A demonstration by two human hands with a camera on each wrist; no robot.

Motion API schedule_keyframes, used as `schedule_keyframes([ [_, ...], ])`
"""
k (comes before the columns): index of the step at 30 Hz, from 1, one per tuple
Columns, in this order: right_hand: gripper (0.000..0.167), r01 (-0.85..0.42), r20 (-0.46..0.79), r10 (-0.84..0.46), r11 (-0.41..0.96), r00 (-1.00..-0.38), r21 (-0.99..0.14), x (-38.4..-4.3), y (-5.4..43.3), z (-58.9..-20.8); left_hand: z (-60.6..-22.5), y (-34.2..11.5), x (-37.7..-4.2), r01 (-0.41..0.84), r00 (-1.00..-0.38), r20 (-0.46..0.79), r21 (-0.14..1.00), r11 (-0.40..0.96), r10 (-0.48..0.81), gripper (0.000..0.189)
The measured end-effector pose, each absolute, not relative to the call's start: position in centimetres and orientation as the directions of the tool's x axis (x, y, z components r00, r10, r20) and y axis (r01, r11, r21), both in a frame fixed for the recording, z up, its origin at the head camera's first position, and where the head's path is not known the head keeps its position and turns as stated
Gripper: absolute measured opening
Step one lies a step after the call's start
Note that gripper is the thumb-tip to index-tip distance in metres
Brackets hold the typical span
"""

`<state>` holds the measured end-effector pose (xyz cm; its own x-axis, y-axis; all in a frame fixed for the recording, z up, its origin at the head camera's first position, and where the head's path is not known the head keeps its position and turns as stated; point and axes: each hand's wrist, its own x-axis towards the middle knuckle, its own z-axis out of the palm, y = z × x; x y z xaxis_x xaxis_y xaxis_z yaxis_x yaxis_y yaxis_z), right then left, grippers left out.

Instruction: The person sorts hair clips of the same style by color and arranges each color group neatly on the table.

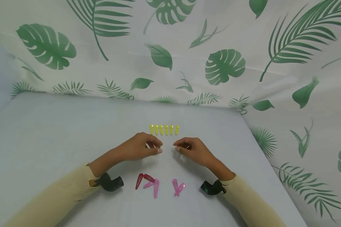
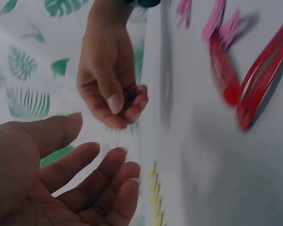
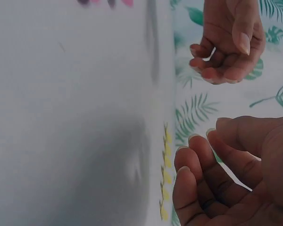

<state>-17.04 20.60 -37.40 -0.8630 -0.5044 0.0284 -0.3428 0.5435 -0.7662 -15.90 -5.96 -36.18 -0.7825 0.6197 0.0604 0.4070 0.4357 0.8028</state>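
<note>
Both hands hover above the white table, facing each other with a gap between the fingertips. The left hand [image 1: 139,146] has loosely bent fingers and holds nothing; its palm shows bare in the left wrist view. Likewise the right hand [image 1: 196,151] is relaxed, with nothing in it. Just beyond them, a row of several yellow snap hair clips [image 1: 166,130] lies side by side. Nearer the person are two dark red hair clips [image 1: 139,181], touching a pair of pink hair clips [image 1: 156,188]. Two more pink hair clips [image 1: 175,187] lie crossed to the right.
The white tabletop [image 1: 59,126] meets a leaf-printed backdrop [image 1: 184,47] at the back and right. A dark camera mount sits on the left wrist [image 1: 110,183] and another on the right wrist [image 1: 211,188].
</note>
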Motion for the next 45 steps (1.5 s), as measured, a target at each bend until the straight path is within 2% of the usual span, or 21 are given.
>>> schedule_keyframes([
  [6,0.019,-0.315,-0.019,-0.562,0.491,-0.827,-0.812,-14.3,20.7,-38.0,-37.4,-6.1,-12.6,0.35,-0.803,0.032,0.834,0.426,0.596,0.025],
  [13,0.015,-0.251,-0.121,-0.561,0.54,-0.819,-0.804,-11.3,21.6,-38.2,-38.6,-6.1,-9.7,0.248,-0.801,-0.027,0.894,0.373,0.598,0.019],
  [17,0.015,-0.262,-0.121,-0.56,0.553,-0.819,-0.791,-10.3,22.0,-38.2,-39.3,-5.9,-8.7,0.229,-0.807,-0.023,0.909,0.348,0.59,0.018],
  [24,0.017,-0.351,-0.058,-0.597,0.545,-0.8,-0.762,-9.4,21.7,-38.5,-39.8,-5.3,-8.1,0.279,-0.814,0.022,0.891,0.359,0.58,0.021],
  [30,0.021,-0.477,0.019,-0.635,0.559,-0.772,-0.678,-9.2,21.0,-39.0,-39.9,-5.1,-8.0,0.336,-0.814,0.046,0.851,0.404,0.579,0.026],
  [37,0.017,-0.446,-0.012,-0.616,0.583,-0.788,-0.679,-9.3,20.5,-39.0,-39.6,-4.9,-8.1,0.372,-0.8,0.006,0.789,0.489,0.6,0.04],
  [42,0.017,-0.416,-0.023,-0.607,0.572,-0.795,-0.707,-9.3,20.5,-38.9,-39.3,-4.7,-8.1,0.425,-0.773,0.042,0.775,0.467,0.633,0.015],
  [45,0.016,-0.403,-0.028,-0.602,0.568,-0.798,-0.717,-9.4,20.4,-38.8,-39.4,-4.7,-8.1,0.424,-0.77,0.057,0.79,0.443,0.636,0.012],
])
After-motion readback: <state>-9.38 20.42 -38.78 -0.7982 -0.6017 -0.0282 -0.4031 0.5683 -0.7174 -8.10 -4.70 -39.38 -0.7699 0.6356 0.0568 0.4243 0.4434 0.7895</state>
